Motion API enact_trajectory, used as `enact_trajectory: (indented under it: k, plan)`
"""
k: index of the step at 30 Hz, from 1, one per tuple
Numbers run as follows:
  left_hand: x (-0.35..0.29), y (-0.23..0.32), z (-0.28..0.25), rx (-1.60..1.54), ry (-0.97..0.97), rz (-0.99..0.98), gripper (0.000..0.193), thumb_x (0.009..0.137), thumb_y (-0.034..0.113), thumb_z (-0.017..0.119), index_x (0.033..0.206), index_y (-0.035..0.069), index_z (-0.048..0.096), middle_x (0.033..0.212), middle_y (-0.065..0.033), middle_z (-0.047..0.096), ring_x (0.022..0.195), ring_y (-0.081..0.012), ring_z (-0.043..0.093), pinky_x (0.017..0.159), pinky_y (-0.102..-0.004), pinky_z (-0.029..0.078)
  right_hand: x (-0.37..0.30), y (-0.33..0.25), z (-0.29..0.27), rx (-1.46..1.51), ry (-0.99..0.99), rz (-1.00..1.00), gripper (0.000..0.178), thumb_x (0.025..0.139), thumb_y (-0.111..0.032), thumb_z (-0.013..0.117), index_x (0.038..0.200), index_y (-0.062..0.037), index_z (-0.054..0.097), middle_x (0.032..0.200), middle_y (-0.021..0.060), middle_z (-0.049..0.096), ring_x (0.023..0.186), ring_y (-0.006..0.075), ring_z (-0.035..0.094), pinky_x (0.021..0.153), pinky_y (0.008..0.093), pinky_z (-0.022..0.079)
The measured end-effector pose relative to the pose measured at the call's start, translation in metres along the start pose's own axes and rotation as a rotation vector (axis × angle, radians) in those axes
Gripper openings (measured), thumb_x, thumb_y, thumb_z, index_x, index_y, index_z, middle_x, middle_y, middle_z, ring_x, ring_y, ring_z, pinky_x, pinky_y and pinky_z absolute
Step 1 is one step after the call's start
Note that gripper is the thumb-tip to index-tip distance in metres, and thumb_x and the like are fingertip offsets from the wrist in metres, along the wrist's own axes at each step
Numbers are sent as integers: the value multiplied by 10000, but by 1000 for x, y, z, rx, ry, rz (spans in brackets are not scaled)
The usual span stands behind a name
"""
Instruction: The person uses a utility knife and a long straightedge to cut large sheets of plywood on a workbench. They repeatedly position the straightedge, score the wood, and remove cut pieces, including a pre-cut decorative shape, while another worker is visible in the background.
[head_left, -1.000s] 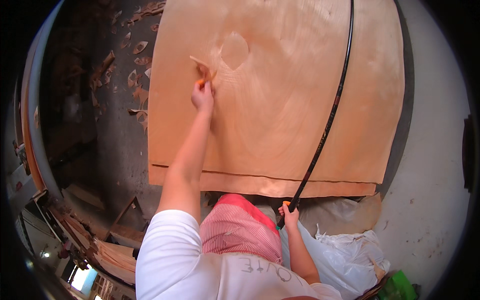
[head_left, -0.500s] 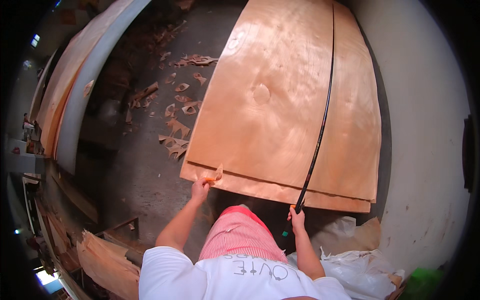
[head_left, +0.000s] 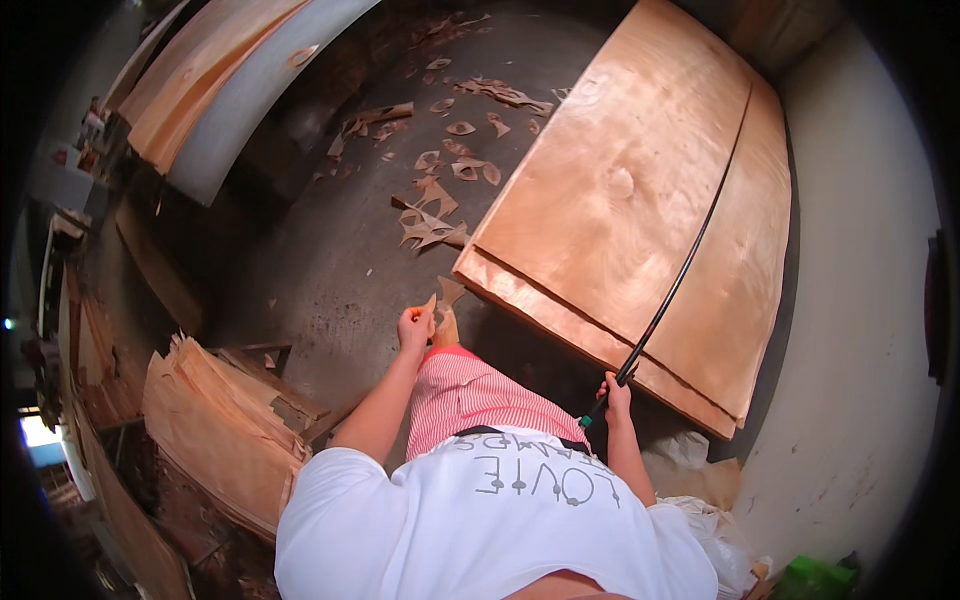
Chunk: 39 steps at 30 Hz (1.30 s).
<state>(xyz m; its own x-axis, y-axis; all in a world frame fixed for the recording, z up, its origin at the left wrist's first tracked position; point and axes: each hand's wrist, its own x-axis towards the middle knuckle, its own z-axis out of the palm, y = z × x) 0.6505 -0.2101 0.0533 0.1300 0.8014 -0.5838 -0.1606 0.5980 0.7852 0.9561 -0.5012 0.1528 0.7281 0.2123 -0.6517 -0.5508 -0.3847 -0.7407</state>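
My left hand [head_left: 414, 328] is closed on a small pointed scrap of wood veneer [head_left: 432, 305], above the dark floor and apart from the stack. A bit of orange shows at its fingertips. My right hand [head_left: 617, 393] wraps round the thick lower part of a long black pole [head_left: 671, 290], which has a green end [head_left: 585, 422] near my waist. From there the pole runs up and away over a stack of large wood veneer sheets [head_left: 600, 215], thinning toward its far tip. The top sheets sit back from the lower ones along the near edge.
Torn veneer scraps [head_left: 430, 225] litter the floor left of the stack. Curved sheets [head_left: 215, 75] stand at the far left, and broken veneer [head_left: 215, 425] is piled at the near left. A pale wall [head_left: 860, 250] borders the right. White plastic bags [head_left: 715, 540] lie near my right elbow.
My view has turned left, so the stack appears further right and tilted. My left hand has moved off the stack's near edge with the veneer scrap. My right hand keeps the pole.
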Motion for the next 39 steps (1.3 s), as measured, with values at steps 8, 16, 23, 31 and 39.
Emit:
enact_trajectory:
  k: [8, 16, 23, 31, 39]
  plan:
    - [15, 36, -11, -317, 24, -155, 171, 796, 74, 555, 955, 50, 497, 780, -45, 589, 626, -136, 586, 484, -234, 469, 46, -35, 56, 18, 18, 33, 101, 808, -142, 556, 798, -89, 471, 581, 14, 476, 434, 105, 447, 408, 248, 397]
    - [50, 75, -100, -398, 149, -304, 277, 795, 156, 569, 1051, 102, 476, 946, -45, 568, 753, -166, 602, 601, -262, 521, 71, -61, 176, -138, 306, -518, 182, 744, -113, 536, 589, -51, 462, 480, 14, 448, 366, 103, 415, 336, 239, 309]
    - [100, 94, -99, -464, -94, 141, 317, 789, 123, 577, 1079, 43, 476, 869, 5, 485, 772, -99, 508, 689, -248, 471, 99, -94, 245, -256, 241, -625, 123, 725, -122, 546, 669, -21, 505, 507, 27, 477, 409, 110, 457, 379, 244, 358]
    - [92, 163, -119, 1041, 97, 539, 352, 702, 239, 636, 1023, 105, 580, 1151, -226, 459, 1093, -340, 440, 857, -384, 411, 111, -117, 392, -129, -167, -720, 47, 772, -86, 540, 799, -61, 511, 568, -5, 466, 440, 75, 439, 397, 214, 349]
    - [121, 198, -113, 705, 248, 549, 322, 771, 248, 583, 1037, 67, 565, 1038, -197, 535, 987, -319, 507, 823, -365, 418, 91, -161, 515, -279, -448, -559, 93, 803, -131, 568, 814, -47, 530, 556, -7, 459, 433, 75, 410, 411, 216, 326]
